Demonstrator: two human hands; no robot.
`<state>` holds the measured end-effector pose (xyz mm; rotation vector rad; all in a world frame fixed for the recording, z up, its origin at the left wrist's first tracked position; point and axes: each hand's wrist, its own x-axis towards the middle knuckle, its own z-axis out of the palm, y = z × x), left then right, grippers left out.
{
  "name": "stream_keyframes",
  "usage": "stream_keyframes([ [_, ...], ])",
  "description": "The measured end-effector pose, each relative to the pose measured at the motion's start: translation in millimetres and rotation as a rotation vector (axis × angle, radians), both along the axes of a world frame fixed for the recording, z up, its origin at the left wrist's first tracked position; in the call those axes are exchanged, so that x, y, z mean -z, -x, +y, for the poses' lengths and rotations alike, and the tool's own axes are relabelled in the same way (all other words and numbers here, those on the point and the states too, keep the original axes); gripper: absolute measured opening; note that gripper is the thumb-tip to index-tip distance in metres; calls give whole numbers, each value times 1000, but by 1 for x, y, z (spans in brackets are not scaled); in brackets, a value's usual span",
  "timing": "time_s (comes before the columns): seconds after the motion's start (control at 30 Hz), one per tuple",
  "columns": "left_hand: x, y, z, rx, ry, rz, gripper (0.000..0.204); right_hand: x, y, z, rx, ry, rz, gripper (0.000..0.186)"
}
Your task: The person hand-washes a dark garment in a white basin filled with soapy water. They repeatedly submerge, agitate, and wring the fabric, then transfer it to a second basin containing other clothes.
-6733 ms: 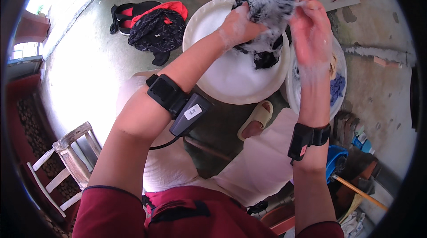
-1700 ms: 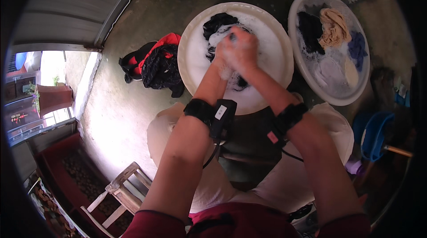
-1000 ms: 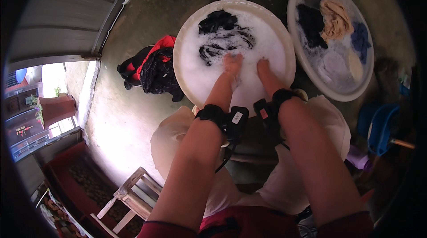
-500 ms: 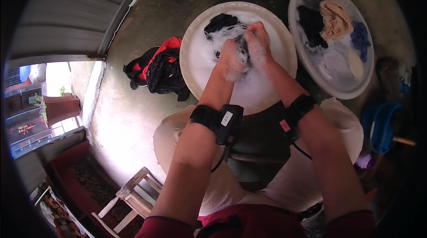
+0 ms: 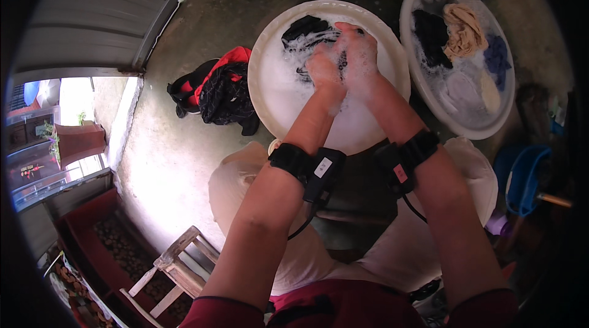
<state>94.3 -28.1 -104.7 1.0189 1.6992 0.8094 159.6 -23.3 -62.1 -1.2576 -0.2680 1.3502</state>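
Black garment (image 5: pixel 305 26): where?
"In the basin (image 5: pixel 331 5), bunched up-left of the left hand (image 5: pixel 325 68), the nearer one; right hand (image 5: pixel 359 52) beyond."
"Gripped?"
"Both curl at its right end; suds (image 5: pixel 285 96) hide whether they grip."

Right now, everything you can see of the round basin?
The round basin is wide and cream-coloured, with a broad, smooth rim; it looks like plastic. It sits left of the oval tub; its base is hidden. White suds fill it, with dark cloth partly submerged toward the far left. The left hand and right hand are inside the rim, at the cloth. Whether the forearms touch the rim can't be told.
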Motion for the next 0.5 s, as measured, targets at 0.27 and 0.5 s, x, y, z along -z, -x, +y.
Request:
stream_keyframes([
  [0.27, 15, -12, 5, -178, -69, 10, 38, 56, -43, 13, -229, -117, -458, 17],
  [0.5, 94, 10, -5, 118, 11, -57, 47, 154, -66, -28, -668, 254, -1400, 36],
])
